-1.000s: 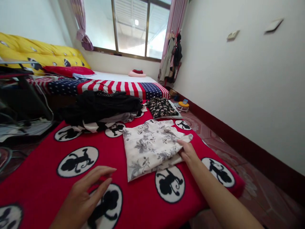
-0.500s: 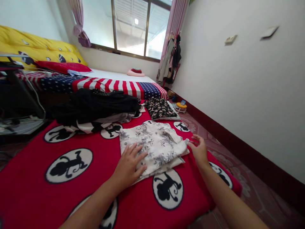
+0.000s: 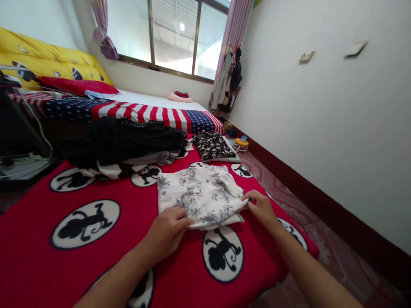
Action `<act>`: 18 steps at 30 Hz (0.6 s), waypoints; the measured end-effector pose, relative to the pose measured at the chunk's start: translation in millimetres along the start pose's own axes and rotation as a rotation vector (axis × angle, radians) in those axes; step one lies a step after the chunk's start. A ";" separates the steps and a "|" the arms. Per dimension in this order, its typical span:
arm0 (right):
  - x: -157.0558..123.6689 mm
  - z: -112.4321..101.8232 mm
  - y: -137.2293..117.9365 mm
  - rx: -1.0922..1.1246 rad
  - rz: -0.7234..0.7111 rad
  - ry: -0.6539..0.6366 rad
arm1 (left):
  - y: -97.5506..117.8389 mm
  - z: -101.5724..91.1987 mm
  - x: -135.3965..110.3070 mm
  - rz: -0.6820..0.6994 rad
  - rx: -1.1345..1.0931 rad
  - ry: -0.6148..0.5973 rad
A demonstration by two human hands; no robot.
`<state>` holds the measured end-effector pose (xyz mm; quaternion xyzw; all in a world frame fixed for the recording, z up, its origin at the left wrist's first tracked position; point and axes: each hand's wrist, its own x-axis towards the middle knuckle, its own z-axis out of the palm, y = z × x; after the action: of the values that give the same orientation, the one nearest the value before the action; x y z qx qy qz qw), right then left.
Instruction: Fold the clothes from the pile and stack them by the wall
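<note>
A white shirt (image 3: 199,192) with a grey floral print and buttons lies folded on a red blanket (image 3: 141,226) patterned with black monkeys in white ovals. My left hand (image 3: 171,226) is closed on its near left edge, fingers curled over the cloth and the thumb underneath, partly hidden. At the right edge, my right hand (image 3: 259,207) pinches a corner of the same shirt between thumb and fingers. Below the upper layer, another fold of the white cloth shows along the front.
Behind the shirt lies a folded black floral garment (image 3: 213,145). To the left is a heap of black clothes (image 3: 128,141). Farther back stand a bed with a flag-print cover (image 3: 141,112) and a rack of hanging clothes (image 3: 226,81). A small yellow stool (image 3: 241,143) is near the wall.
My left hand has gone from lying flat on the shirt to gripping its near edge. My right hand has moved slightly left and down, now pinching the right corner.
</note>
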<state>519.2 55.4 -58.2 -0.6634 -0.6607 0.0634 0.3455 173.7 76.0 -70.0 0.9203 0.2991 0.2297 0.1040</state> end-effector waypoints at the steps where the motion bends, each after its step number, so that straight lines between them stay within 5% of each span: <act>1: -0.7 -4.6 -0.5 -0.023 0.010 -0.010 | -0.4 -5.6 -1.3 -0.018 -0.024 -0.023; 6: -1.3 -20.7 -11.8 -0.221 -0.038 -0.123 | 4.2 -39.4 2.3 -0.111 -0.150 -0.239; 9: 2.0 -11.9 -26.3 -0.327 -0.042 -0.102 | 5.4 -43.5 17.8 -0.156 -0.149 -0.118; 12: 11.7 2.3 -36.3 -0.540 -0.007 -0.190 | 0.3 -26.5 32.4 -0.217 -0.020 0.070; 15: 33.7 4.1 -38.7 -0.656 0.029 -0.315 | -7.8 1.2 37.3 -0.280 0.148 0.078; 18: 64.6 -4.2 -40.5 -0.673 0.111 -0.278 | -12.5 22.0 36.3 -0.300 0.200 0.066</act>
<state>495.5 108.7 -9.0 -0.7597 -0.6483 -0.0495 0.0109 204.0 106.6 -80.1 0.8631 0.4575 0.2109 0.0350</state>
